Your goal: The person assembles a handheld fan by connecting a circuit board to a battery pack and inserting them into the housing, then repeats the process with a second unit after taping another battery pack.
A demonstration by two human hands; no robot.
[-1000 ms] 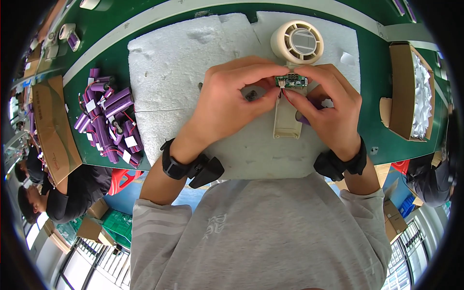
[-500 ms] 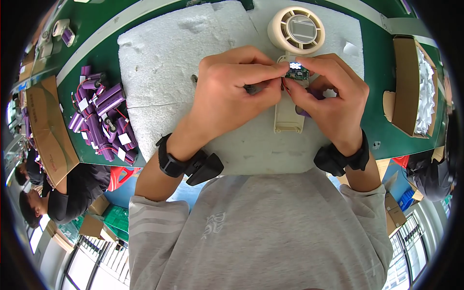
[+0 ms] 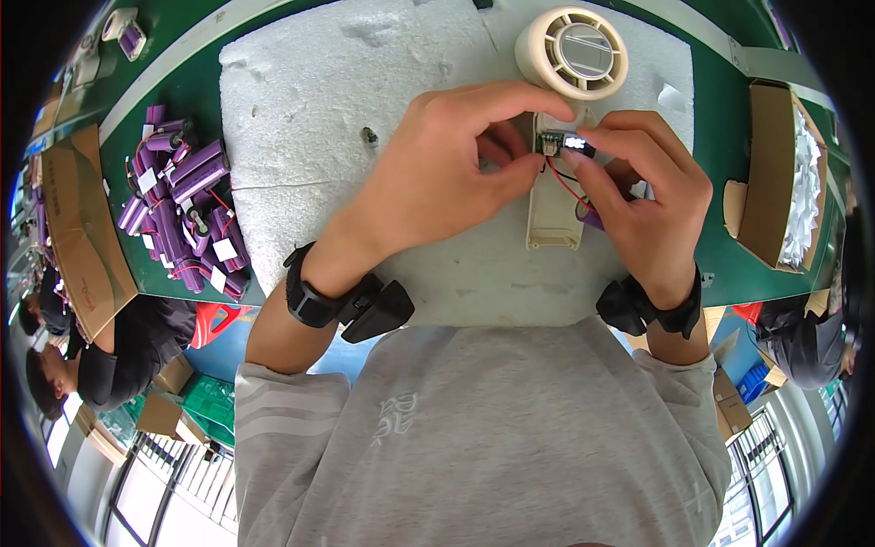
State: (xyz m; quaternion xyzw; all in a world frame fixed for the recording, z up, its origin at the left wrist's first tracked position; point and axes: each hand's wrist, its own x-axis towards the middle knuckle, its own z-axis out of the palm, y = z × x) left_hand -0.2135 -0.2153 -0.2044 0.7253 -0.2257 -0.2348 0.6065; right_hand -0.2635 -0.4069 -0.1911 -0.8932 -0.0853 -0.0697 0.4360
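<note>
A small circuit board (image 3: pixel 552 143) with a lit white display is pinched between the thumb and forefinger of my right hand (image 3: pixel 649 187). A red wire runs down from it toward a purple battery cell (image 3: pixel 589 215), mostly hidden under the same hand. My left hand (image 3: pixel 447 169) is at the board's left end, thumb and forefinger apart; its other fingers curl behind and are partly hidden. Beneath both hands lies a long cream plastic housing (image 3: pixel 553 223), open side up. At its far end is a round cream fan head (image 3: pixel 583 55) with a spoked grille.
White foam sheets (image 3: pixel 310 109) cover the green table (image 3: pixel 720 210). Purple battery packs with red wires (image 3: pixel 187 205) are heaped at left, near a cardboard box (image 3: pixel 82 219). Another carton (image 3: pixel 766 173) at right holds white pieces. A person (image 3: pixel 137 351) sits at far left.
The board has turned and moved slightly right, its display now toward my right hand. My left forefinger and thumb have spread apart, and more of the red wire shows.
</note>
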